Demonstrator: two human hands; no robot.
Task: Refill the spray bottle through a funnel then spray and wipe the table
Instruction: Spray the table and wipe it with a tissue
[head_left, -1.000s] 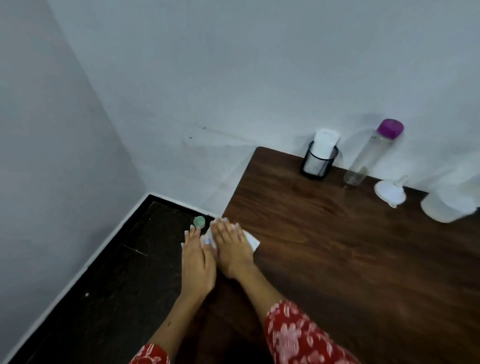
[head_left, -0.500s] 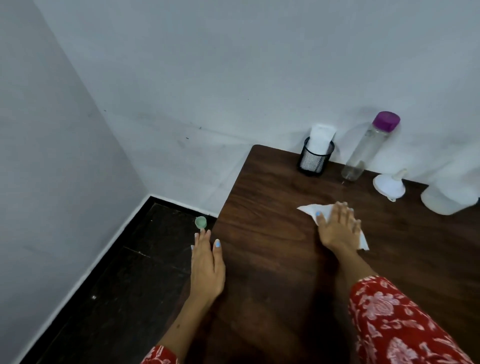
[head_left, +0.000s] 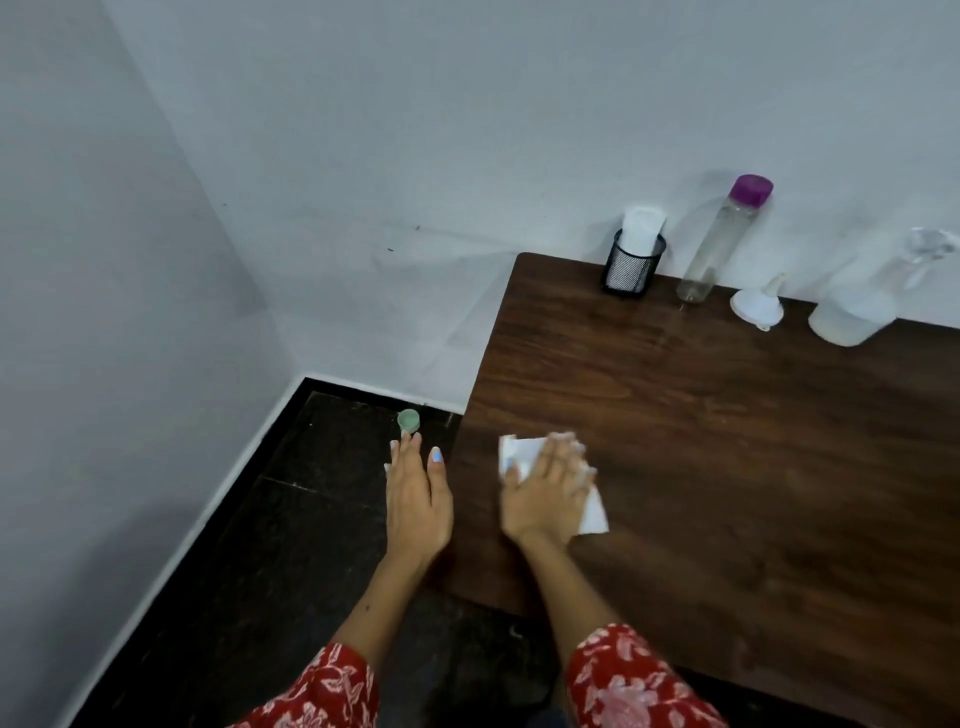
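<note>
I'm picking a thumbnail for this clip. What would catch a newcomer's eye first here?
The right hand lies flat on a white tissue near the left edge of the dark table, with the left hand held open beside that edge. Then the purple-capped bottle at the wall, between the mesh cup and the funnel.

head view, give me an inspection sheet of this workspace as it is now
surface: dark wooden table, corner near the white wall
job's things: white tissue flat on table; spray bottle, white funnel and purple-capped bottle along the wall
clutter: mesh cup holding white tissues; green cap on the dark floor
hands: right hand presses the tissue, fingers straight; left hand flat at the table's edge, holding nothing
cables: nothing seen
surroundings: white skirting, red floral sleeves
</note>
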